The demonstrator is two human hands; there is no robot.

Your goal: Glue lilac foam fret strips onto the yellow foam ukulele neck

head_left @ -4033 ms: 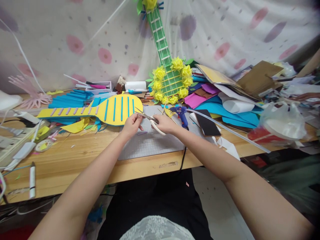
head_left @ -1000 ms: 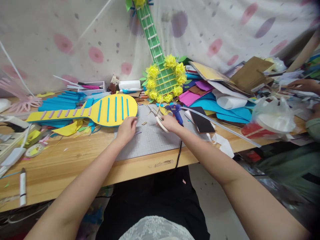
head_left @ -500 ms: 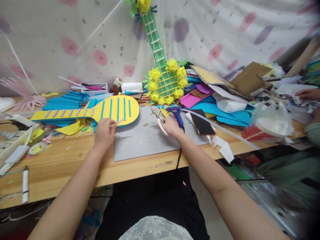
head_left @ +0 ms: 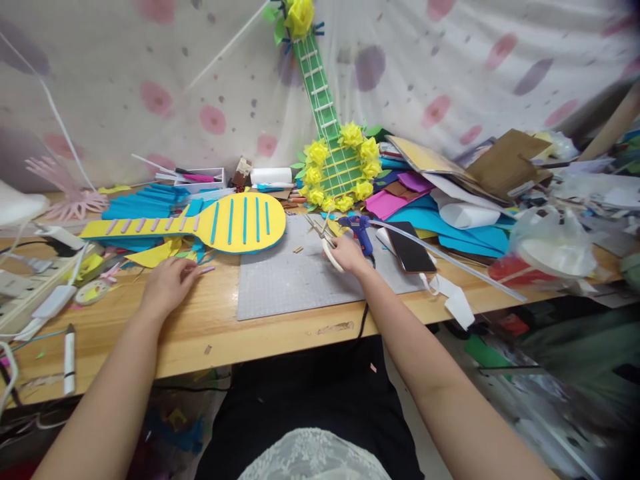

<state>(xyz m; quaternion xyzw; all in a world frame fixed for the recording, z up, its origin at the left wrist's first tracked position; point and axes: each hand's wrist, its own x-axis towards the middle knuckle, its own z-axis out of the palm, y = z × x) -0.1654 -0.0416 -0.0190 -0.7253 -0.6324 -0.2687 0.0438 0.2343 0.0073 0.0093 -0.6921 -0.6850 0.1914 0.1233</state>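
Note:
My left hand (head_left: 167, 283) rests on the wooden table (head_left: 165, 333), fingers pinched on a small purple foam strip (head_left: 206, 270) just below the yellow foam guitar shape (head_left: 200, 227) with blue and purple stripes. My right hand (head_left: 347, 253) is closed round the white handles of the scissors (head_left: 323, 237), whose blades lie on the grey cutting mat (head_left: 300, 280) beside a blue glue gun (head_left: 361, 230).
A green paper guitar with yellow flowers (head_left: 337, 167) leans on the curtain. Coloured foam sheets (head_left: 440, 213), a phone (head_left: 410, 248), a long clear stick (head_left: 450, 260) and a plastic bag (head_left: 550, 240) crowd the right. Power strips (head_left: 40, 293) and a marker (head_left: 69, 357) lie at left.
My left hand has moved left off the cutting mat, carrying the purple strip down to the bare table below the yellow guitar. My right hand stayed near the glue gun with the scissors.

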